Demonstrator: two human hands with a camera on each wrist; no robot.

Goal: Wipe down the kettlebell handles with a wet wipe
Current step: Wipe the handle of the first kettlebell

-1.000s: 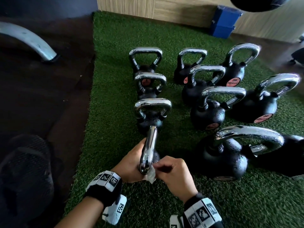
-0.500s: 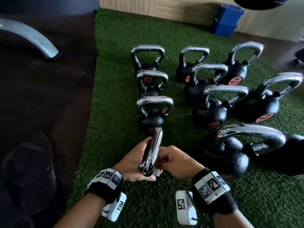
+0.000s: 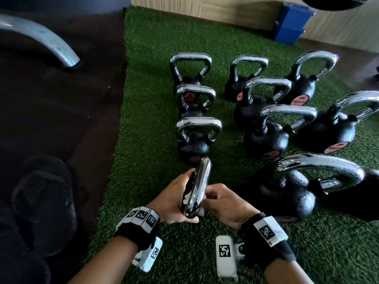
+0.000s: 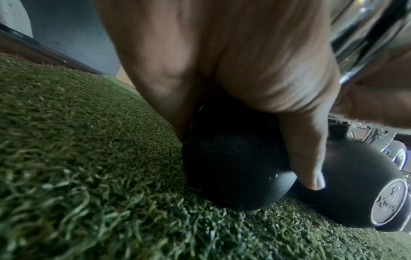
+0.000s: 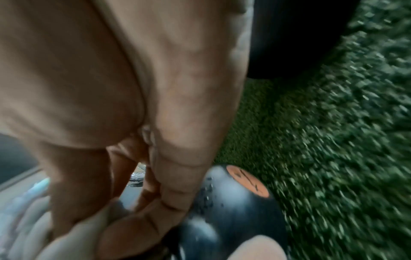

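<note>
— What fills the floor here?

— A green turf mat (image 3: 155,64) beside dark rubber flooring (image 3: 61,111), with a wood-panelled wall (image 3: 225,9) and a blue box (image 3: 291,23) at the far edge. A curved grey metal leg (image 3: 45,42) rests on the dark floor at upper left.

— And on the turf?

— Black kettlebells with chrome handles stand in rows. The largest (image 3: 287,193) sits lower right, its wide handle arching above it; others (image 3: 266,138) line up behind. A column of smaller ones (image 3: 194,144) runs straight ahead of the person.

— Which one is being handled?

— The nearest kettlebell (image 4: 235,172) in that column, on the turf right in front of the person. Its chrome handle (image 3: 198,189) shows edge-on in the head view, between both hands.

— What are the hands doing?

— The left hand (image 3: 174,201) is curled round the handle's left side; the left wrist view shows its thumb reaching down over the black body. The right hand (image 3: 223,203) has its fingers curled against the handle's right side, pinching a white wet wipe (image 3: 201,212) to the chrome. Only scraps of the wipe peek out beside the handle's near end.

— Anything else?

— Black bands with printed markers (image 3: 143,220) wrap both wrists.
</note>
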